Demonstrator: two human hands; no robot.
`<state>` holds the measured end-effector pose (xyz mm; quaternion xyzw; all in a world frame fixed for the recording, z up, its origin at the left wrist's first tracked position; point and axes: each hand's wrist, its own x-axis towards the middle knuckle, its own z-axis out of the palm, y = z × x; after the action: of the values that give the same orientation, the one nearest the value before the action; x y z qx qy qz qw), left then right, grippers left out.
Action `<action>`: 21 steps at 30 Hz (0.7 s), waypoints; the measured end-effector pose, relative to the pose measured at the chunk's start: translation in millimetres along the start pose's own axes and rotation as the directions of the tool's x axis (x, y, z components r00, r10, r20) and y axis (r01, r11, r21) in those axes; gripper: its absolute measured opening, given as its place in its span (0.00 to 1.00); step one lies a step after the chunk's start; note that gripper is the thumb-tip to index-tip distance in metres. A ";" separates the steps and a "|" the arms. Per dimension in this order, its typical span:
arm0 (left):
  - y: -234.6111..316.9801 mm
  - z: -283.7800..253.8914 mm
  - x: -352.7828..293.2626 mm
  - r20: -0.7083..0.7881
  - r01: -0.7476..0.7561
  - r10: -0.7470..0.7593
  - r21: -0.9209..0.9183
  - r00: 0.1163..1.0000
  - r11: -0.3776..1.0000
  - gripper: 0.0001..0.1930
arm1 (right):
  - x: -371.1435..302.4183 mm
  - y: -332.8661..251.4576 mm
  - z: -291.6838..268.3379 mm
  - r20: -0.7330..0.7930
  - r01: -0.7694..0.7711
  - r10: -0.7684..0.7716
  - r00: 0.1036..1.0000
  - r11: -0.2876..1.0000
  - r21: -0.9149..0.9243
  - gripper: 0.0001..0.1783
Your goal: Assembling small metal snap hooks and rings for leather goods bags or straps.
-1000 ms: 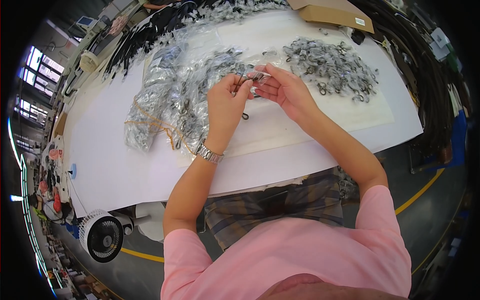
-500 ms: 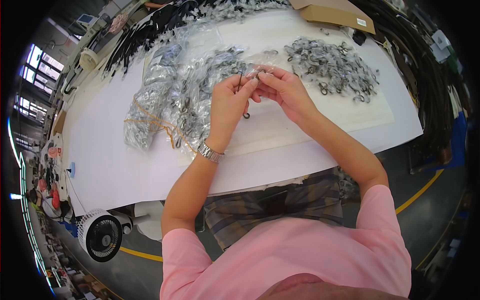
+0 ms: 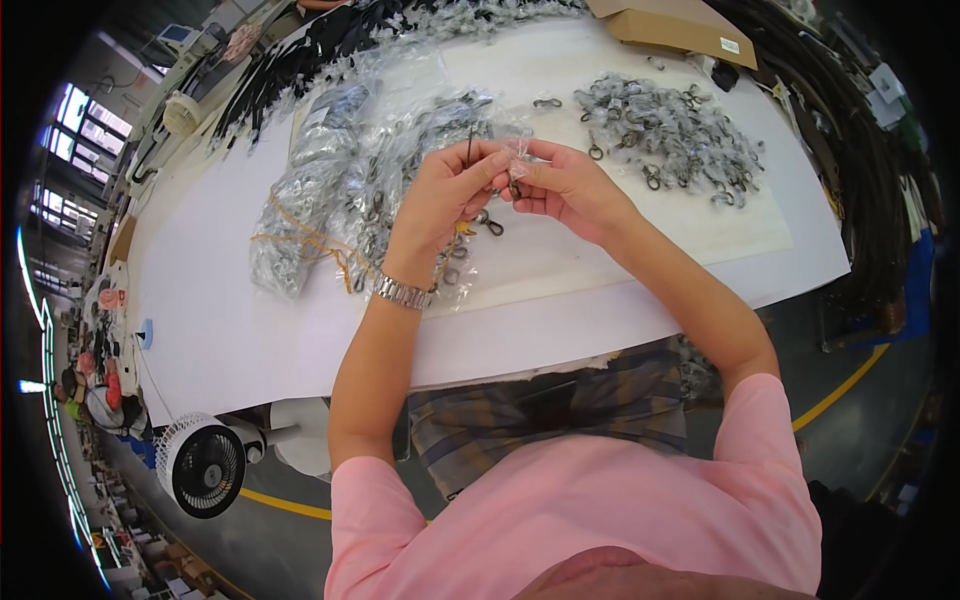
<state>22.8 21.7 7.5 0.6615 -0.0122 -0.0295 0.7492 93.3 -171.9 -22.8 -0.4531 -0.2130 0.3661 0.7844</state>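
At the upper centre of the frame, a dark clasp [image 3: 515, 188] in clear wrap [image 3: 518, 150] is pinched by the right hand [image 3: 575, 190]. By the left hand [image 3: 445, 190], close beside it, a thin dark rod [image 3: 470, 148] is held in curled fingers; whether the wrap is also gripped cannot be told. Loose clasps [image 3: 670, 140] are heaped at upper right.

Lighting: bright, even over white table [image 3: 250, 360]; floor [image 3: 850, 435] dimmer. Sources: overexposed windows [image 3: 75, 108] and strip lights [image 3: 46, 345], left side. Glare: highlights on clear plastic bag [image 3: 282, 260]. Distortion: fisheye bending, strip lights curved, black corners. Definition: metal clasps [image 3: 670, 135] soft, fine detail blurred.
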 end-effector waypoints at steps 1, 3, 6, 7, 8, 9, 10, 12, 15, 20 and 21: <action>0.7 -0.5 0.2 0.012 0.004 -0.004 -0.003 1.000 1.000 0.10 | -0.1 -1.1 -1.0 0.022 -0.034 0.034 0.999 0.999 0.025 0.21; 0.5 -1.0 0.4 0.009 0.012 -0.012 -0.018 1.000 1.000 0.10 | 0.2 0.6 -2.7 0.005 -0.066 0.066 0.998 0.997 0.042 0.19; -3.8 0.0 1.7 -0.023 -0.003 0.004 0.013 1.000 1.000 0.09 | 0.2 -2.7 -0.2 -0.042 -0.049 0.045 0.998 0.995 -0.082 0.16; -5.6 1.3 2.3 -0.046 -0.026 0.029 0.059 0.999 0.998 0.09 | -0.7 -5.9 1.6 -0.068 -0.003 -0.013 0.998 0.974 -0.225 0.15; -6.9 1.3 2.0 -0.048 -0.026 0.029 0.059 0.998 0.998 0.09 | -1.2 -7.6 4.3 -0.066 -0.003 -0.012 0.998 0.974 -0.225 0.15; -8.1 1.3 1.4 -0.071 -0.040 0.047 0.093 0.996 0.995 0.09 | -1.7 -8.6 8.0 -0.077 0.031 -0.065 0.995 0.927 -0.374 0.14; -8.9 1.8 1.5 -0.091 -0.056 0.067 0.126 0.994 0.990 0.08 | -2.7 -9.2 10.0 -0.082 0.062 -0.121 0.989 0.854 -0.517 0.14; -11.1 3.7 1.3 -0.118 -0.071 0.086 0.125 0.989 0.990 0.08 | -5.3 -7.4 10.7 -0.043 0.102 -0.160 0.986 0.788 -0.607 0.14; -10.0 8.3 0.2 -0.148 -0.111 0.130 0.134 0.980 0.985 0.07 | -2.5 -13.5 3.3 -0.004 0.046 -0.056 0.998 0.848 -0.529 0.14; -6.8 9.5 1.3 -0.081 -0.199 0.211 0.139 0.974 0.970 0.06 | 1.0 -25.8 -18.6 0.174 -0.271 0.285 0.942 0.957 -0.100 0.12; -11.2 6.8 3.8 -0.043 -0.284 0.296 0.180 0.954 0.942 0.06 | 1.8 -23.0 -20.8 0.227 -0.332 0.321 0.920 0.943 0.010 0.12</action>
<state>25.9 13.3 -2.9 0.7152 -0.0862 0.1052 0.6855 117.1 -189.4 -13.3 -0.4193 -0.2118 0.5449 0.6945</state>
